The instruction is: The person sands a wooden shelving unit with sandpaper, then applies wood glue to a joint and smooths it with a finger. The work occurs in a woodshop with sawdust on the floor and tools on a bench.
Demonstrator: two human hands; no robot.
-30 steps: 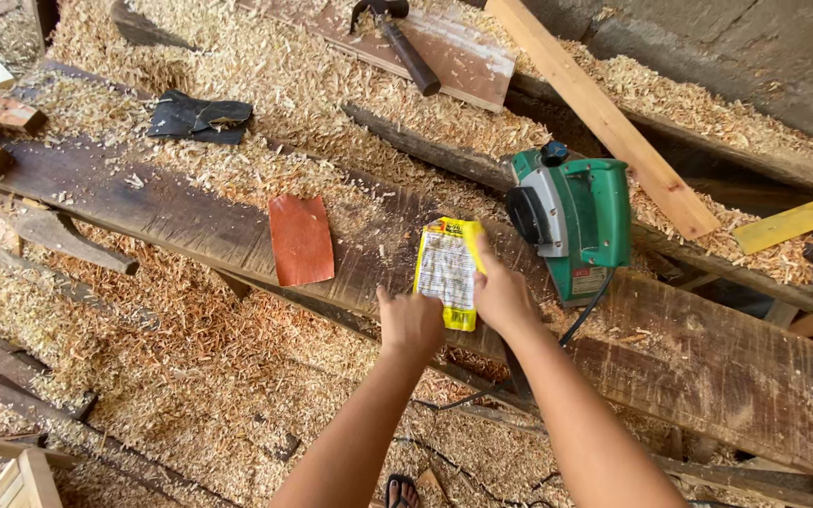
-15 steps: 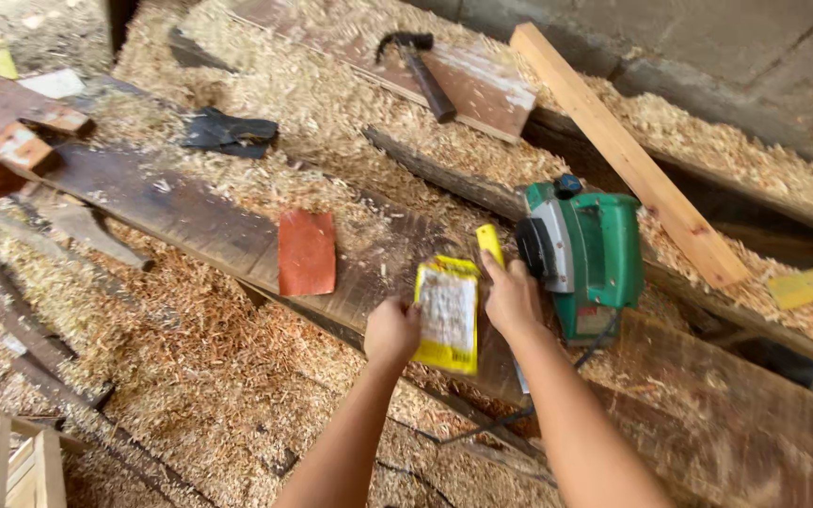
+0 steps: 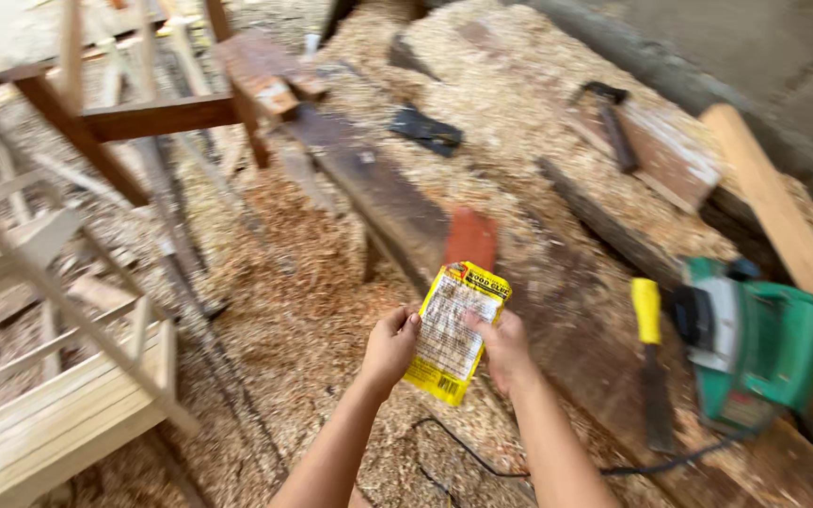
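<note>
Head view shows the yellow packet (image 3: 454, 331), lifted off the plank since a second ago, now clamped between left hand (image 3: 390, 346) and right hand (image 3: 503, 350), with the green electric planer (image 3: 755, 343) at three o'clock.

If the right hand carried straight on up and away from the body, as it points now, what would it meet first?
Most likely the reddish sheet on the dark plank, straight beyond the yellow packet that the right hand and left hand grip. Depth is unclear.
</note>
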